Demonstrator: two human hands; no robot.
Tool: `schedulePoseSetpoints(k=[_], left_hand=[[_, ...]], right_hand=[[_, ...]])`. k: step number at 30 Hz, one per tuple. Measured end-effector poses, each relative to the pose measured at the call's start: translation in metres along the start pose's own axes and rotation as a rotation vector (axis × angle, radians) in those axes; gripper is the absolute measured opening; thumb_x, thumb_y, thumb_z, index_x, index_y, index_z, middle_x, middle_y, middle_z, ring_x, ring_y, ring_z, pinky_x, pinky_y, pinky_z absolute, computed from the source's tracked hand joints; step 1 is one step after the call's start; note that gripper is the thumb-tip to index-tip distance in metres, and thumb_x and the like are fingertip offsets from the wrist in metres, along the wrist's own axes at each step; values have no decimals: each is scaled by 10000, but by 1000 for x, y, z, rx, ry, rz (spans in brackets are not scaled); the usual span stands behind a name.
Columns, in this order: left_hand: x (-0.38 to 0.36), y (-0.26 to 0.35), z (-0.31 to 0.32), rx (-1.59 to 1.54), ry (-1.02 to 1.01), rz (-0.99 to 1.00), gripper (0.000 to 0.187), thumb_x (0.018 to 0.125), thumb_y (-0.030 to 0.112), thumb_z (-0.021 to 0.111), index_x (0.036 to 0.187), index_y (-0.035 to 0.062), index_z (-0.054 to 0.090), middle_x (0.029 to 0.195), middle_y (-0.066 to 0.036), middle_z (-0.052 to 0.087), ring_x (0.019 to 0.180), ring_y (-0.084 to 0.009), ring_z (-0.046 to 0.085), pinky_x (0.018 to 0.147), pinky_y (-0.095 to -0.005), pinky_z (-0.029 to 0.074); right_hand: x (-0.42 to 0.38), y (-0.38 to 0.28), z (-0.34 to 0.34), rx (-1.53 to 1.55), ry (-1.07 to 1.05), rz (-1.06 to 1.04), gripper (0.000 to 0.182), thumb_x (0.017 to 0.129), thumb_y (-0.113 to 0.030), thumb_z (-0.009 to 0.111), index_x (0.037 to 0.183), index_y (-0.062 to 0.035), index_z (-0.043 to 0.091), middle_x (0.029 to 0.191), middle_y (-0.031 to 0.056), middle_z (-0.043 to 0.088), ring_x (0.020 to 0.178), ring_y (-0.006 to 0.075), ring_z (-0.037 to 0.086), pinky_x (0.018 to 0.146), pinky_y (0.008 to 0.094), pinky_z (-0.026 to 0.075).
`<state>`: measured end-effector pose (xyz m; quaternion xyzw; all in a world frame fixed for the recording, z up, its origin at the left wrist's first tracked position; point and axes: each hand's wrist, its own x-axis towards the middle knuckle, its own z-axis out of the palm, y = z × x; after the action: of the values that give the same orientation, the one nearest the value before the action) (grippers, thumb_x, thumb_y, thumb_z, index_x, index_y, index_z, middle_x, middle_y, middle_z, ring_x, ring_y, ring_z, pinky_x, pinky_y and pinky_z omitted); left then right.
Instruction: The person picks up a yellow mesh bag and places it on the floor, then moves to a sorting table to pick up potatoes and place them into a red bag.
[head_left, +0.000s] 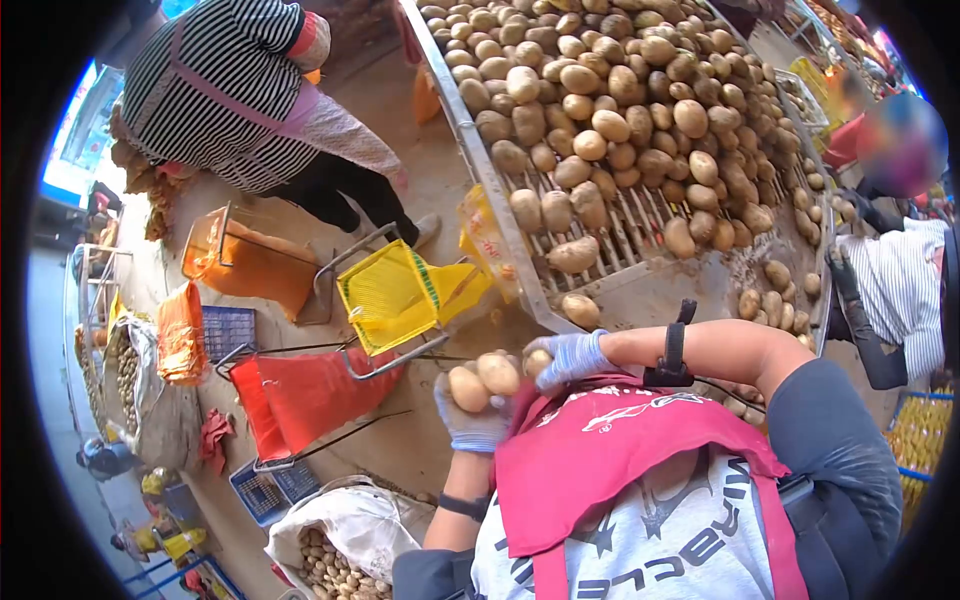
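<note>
Two potatoes (482, 380) rest in my left hand (472, 428), which wears a pale glove and curls around them in front of my pink apron (620, 450). My right hand (575, 360), gloved as well, is closed on another potato (538, 361) close beside them, near the metal sorting table's edge. On that table (540, 300) a large heap of potatoes (620, 100) lies over slats. One loose potato (580, 311) sits at the near corner, just beyond my right hand.
Left of the table, a yellow mesh bag (388, 298), a red bag (300, 395) and an orange bag (250, 262) hang on metal frames. An open white sack (345, 530) holds potatoes. One person (220, 100) stands at upper left; another (900, 290) is at the right.
</note>
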<state>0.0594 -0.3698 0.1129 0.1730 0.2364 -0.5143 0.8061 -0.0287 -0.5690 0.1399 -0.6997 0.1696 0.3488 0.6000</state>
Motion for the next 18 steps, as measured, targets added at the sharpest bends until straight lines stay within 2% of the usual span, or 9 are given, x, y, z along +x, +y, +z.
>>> schedulePoseSetpoints(k=[2, 4, 5, 7, 8, 9, 12, 15, 18], left_hand=[[-12, 41, 19, -56, -49, 140, 485, 766, 550, 540, 966, 110, 580, 1089, -144, 558, 982, -270, 549, 613, -368, 545], [2, 98, 11, 36, 91, 336, 427, 785, 540, 554, 930, 139, 583, 1000, -81, 584, 883, -226, 572, 545, -335, 537], [15, 116, 15, 204, 173, 401, 415, 797, 535, 560, 959, 152, 562, 976, -66, 585, 904, -220, 565, 646, -374, 520], [51, 171, -10, 625, 446, 447, 385, 830, 488, 563, 1055, 177, 537, 1008, -46, 578, 952, -225, 547, 868, -445, 435], [59, 179, -8, 744, 443, 540, 520, 848, 454, 554, 1260, 151, 455, 1284, -88, 444, 1061, -214, 514, 854, -432, 455], [64, 195, -28, 942, 446, 662, 519, 854, 420, 562, 1284, 154, 443, 1280, -95, 449, 1067, -211, 507, 844, -416, 458], [69, 149, 2, 879, 411, 672, 404, 878, 317, 549, 1232, 139, 470, 1127, -74, 531, 939, -197, 545, 761, -373, 477], [81, 55, 17, 887, 245, 475, 323, 897, 254, 535, 1185, 112, 496, 989, -63, 587, 793, -179, 577, 654, -296, 497], [88, -63, 71, 1022, -36, 67, 338, 895, 228, 552, 1181, 59, 492, 1048, -101, 605, 859, -190, 618, 659, -283, 522]], right_hand=[[22, -35, -10, 409, 34, -121, 460, 742, -281, 689, 1106, -52, 527, 866, 43, 614, 758, 132, 590, 670, 270, 500], [59, -78, -12, 540, 133, -255, 363, 767, -281, 677, 1023, -68, 533, 798, 21, 599, 665, 106, 564, 588, 250, 480], [102, -79, -10, 417, 208, -284, 550, 768, -352, 673, 1171, -27, 488, 969, 97, 618, 832, 183, 606, 720, 293, 501], [73, -114, -16, 24, 449, -256, 921, 747, -494, 644, 1413, -9, 232, 1315, 254, 450, 1224, 351, 444, 1018, 392, 345], [73, -101, -13, -56, 544, -320, 821, 762, -486, 637, 1382, -45, 329, 1309, 259, 448, 1223, 369, 435, 1035, 403, 325], [49, -88, -25, -204, 604, -369, 760, 758, -462, 644, 1351, -63, 386, 1307, 254, 448, 1221, 370, 434, 1027, 409, 333], [-40, -8, -71, -725, 1028, -393, 563, 736, -358, 649, 1224, -100, 533, 1258, 230, 477, 1159, 361, 477, 969, 425, 381], [-100, 99, -116, -886, 1209, 337, 455, 759, -235, 591, 1197, -130, 525, 1273, 167, 446, 1160, 324, 448, 932, 453, 370], [-99, 177, -124, -977, 1259, 230, 452, 767, -101, 534, 1205, -206, 508, 1236, 168, 461, 1062, 357, 515, 815, 449, 463]])
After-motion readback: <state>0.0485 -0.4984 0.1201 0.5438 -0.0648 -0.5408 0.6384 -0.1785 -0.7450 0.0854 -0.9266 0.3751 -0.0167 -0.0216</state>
